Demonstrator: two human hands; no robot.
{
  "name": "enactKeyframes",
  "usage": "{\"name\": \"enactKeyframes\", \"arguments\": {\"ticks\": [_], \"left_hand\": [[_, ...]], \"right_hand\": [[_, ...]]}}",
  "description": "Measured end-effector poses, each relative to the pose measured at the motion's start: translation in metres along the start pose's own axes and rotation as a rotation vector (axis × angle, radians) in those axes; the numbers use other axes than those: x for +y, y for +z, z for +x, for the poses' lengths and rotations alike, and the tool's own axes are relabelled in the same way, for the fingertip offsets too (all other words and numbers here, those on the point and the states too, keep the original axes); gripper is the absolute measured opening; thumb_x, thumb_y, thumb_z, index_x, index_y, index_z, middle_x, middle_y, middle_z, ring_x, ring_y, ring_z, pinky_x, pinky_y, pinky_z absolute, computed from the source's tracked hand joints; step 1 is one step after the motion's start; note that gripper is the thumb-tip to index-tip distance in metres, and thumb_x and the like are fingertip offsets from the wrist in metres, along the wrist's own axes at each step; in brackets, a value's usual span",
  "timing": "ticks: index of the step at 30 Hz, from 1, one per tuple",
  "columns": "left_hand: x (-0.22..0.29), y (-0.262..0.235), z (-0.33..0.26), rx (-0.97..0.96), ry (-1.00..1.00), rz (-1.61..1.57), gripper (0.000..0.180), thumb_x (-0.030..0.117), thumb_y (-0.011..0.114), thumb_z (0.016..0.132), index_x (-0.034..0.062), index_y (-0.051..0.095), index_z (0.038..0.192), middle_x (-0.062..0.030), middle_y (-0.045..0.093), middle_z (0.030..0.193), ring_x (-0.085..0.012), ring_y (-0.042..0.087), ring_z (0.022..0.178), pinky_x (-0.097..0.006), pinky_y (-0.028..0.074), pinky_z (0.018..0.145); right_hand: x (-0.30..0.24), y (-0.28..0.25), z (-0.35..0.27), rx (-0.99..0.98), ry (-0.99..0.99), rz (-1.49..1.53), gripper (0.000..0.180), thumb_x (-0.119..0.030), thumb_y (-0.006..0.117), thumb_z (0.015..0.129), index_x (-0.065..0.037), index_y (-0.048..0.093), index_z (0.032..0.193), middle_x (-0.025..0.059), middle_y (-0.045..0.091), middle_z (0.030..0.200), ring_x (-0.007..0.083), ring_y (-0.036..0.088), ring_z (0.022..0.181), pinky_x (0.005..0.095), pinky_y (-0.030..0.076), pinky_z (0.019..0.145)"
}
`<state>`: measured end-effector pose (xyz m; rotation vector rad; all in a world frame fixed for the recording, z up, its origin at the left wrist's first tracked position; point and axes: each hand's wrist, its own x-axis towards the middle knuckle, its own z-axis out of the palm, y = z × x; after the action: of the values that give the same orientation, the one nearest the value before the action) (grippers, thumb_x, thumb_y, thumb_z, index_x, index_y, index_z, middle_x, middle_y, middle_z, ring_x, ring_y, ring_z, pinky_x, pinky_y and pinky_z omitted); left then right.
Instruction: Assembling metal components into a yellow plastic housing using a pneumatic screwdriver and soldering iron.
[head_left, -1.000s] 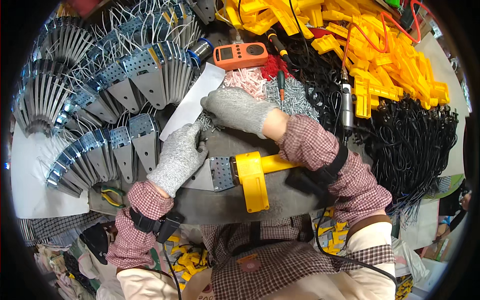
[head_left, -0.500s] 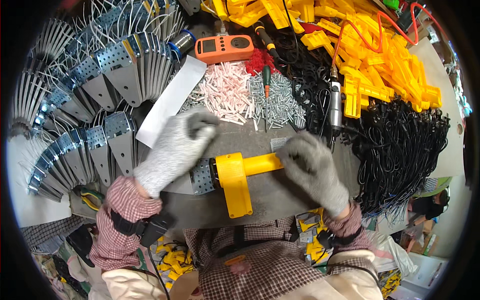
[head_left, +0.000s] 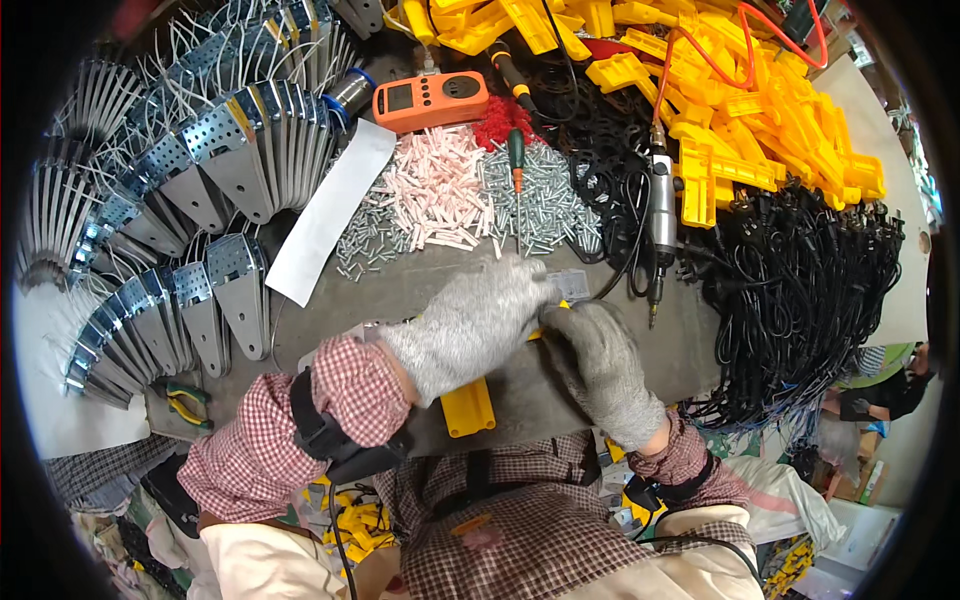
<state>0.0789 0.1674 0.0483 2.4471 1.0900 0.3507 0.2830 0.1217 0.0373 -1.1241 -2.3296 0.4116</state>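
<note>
Both gloved hands are on the yellow plastic part (head_left: 468,405) lying on the grey bench (head_left: 400,290), left hand (head_left: 470,325) spread flat over it, right hand (head_left: 598,365) curled at its end, grip honestly unclear.

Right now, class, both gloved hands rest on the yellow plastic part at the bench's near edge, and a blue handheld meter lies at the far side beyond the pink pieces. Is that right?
Not quite: the handheld meter is orange, not blue, as the head view shows. The left hand and right hand, both gloved, do rest on the yellow plastic part, and the meter lies beyond the pink pieces.
</note>
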Motion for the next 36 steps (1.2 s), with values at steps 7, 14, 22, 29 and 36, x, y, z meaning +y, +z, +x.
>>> {"name": "enactKeyframes", "arguments": {"ticks": [7,14,22,29,36], "left_hand": [[0.008,0.005,-0.027,0.021,0.012,0.051,0.052,0.026,0.066,0.094,0.0113,0.054,0.142,-0.0137,0.06,0.13,-0.0329,0.057,0.122,-0.046,0.047,0.103],[0.013,0.004,-0.03,-0.02,-0.091,0.059,0.052,0.032,0.067,0.093,0.0111,0.057,0.14,-0.0127,0.057,0.134,-0.0332,0.055,0.124,-0.045,0.046,0.103],[-0.06,-0.039,-0.086,0.255,-0.565,0.2,0.029,0.009,0.067,0.088,0.0034,0.063,0.116,-0.019,0.067,0.109,-0.0383,0.064,0.104,-0.045,0.054,0.09],[-0.072,-0.033,-0.093,0.197,-0.477,0.349,0.032,0.007,0.069,0.082,0.003,0.061,0.113,-0.0175,0.063,0.102,-0.0379,0.062,0.101,-0.048,0.051,0.09],[-0.065,-0.042,-0.088,0.187,-0.494,0.222,0.025,0.011,0.071,0.085,0.0022,0.064,0.107,-0.0178,0.063,0.102,-0.0366,0.062,0.101,-0.046,0.051,0.09]], "right_hand": [[0.009,0.012,-0.011,0.136,-0.065,-0.039,0.036,-0.007,0.075,0.08,-0.009,0.069,0.115,0.0084,0.066,0.103,0.0296,0.061,0.104,0.0424,0.047,0.092],[0.015,0.018,-0.011,0.171,-0.017,0.074,0.027,-0.006,0.08,0.076,-0.009,0.068,0.1,0.0083,0.062,0.105,0.0341,0.058,0.103,0.0459,0.049,0.089],[0.014,0.012,-0.005,0.189,-0.083,0.101,0.032,-0.001,0.078,0.074,-0.007,0.064,0.101,0.009,0.062,0.106,0.0339,0.058,0.103,0.0454,0.049,0.089],[0.013,0.01,-0.005,0.155,-0.082,0.088,0.029,-0.001,0.078,0.074,-0.007,0.065,0.099,0.0095,0.062,0.108,0.0337,0.059,0.105,0.0449,0.049,0.091],[0.014,0.015,-0.002,0.166,-0.061,0.114,0.031,0.0,0.077,0.076,-0.006,0.063,0.103,0.0128,0.063,0.119,0.0365,0.059,0.113,0.0468,0.047,0.097]]}}
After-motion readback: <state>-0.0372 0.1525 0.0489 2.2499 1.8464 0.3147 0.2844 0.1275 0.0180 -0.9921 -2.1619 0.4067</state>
